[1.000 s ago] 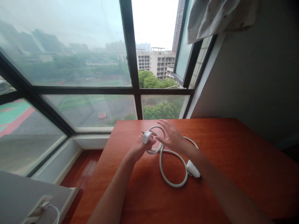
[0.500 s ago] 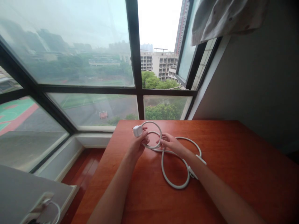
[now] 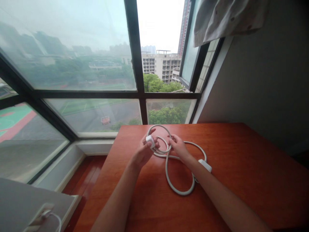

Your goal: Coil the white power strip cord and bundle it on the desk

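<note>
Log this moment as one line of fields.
left hand: grips plug | right hand: pinches white power cable loop | connector: beside right forearm | wooden table: cable lies looped

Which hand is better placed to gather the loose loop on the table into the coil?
Right, probably. The left hand is taken up holding the plug and coil. The right hand grips the cable where the loose loop runs off across the table, beside that forearm.
</note>
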`<state>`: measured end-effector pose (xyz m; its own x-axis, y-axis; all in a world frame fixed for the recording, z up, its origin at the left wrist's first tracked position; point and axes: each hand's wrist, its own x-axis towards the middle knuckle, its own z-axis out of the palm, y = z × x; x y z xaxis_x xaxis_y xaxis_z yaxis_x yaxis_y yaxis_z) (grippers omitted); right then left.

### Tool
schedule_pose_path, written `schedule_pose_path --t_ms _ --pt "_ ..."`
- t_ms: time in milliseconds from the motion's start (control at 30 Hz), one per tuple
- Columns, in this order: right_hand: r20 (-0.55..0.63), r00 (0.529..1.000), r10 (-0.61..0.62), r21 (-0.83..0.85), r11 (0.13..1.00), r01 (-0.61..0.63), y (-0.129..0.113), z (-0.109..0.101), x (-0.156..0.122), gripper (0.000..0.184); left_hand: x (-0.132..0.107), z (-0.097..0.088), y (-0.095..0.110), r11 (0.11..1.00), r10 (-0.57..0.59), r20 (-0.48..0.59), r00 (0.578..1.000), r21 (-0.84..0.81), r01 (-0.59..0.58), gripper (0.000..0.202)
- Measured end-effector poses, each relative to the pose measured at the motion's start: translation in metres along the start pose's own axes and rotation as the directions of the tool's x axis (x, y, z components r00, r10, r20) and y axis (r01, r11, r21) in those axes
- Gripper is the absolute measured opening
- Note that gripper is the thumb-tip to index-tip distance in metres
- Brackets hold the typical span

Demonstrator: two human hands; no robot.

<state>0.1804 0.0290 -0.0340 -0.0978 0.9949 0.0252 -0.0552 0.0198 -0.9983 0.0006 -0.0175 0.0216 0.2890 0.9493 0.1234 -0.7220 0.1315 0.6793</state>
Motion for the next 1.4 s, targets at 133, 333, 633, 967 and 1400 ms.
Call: schedule_pose_path --t_ms 133,333,633,967,1400 --pt "-0.012 1.0 -0.029 -0.082 0.996 0.028 0.009 -0.004 0.004 0.037 0.005 -0.002 0.0 0.997 -0.047 -0.052 0.998 -0.071 0.043 0.038" --pt "0.002 1.0 0.02 -0.102 0.995 -0.02 0.012 -0.001 0.0 0.03 0.013 -0.015 -0.001 0.983 -0.117 -0.104 0.988 -0.157 0.1 0.01" --pt "-0.051 0.974 0.22 -0.301 0.927 -0.225 0.011 0.0 0.011 0.006 0.016 -0.029 -0.002 0.937 -0.184 -0.147 0.972 -0.326 0.128 0.026" --pt "0.089 0.932 0.352 -0.042 0.936 -0.349 -0.016 -0.003 0.015 0.013 0.016 -0.032 -0.002 0.928 -0.15 -0.159 0.976 -0.364 0.084 0.031" --pt "0.113 0.981 0.159 0.13 0.976 -0.173 -0.065 -0.012 0.005 0.023 0.025 -0.043 -0.026 0.675 0.316 -0.33 0.89 0.737 0.034 0.022"
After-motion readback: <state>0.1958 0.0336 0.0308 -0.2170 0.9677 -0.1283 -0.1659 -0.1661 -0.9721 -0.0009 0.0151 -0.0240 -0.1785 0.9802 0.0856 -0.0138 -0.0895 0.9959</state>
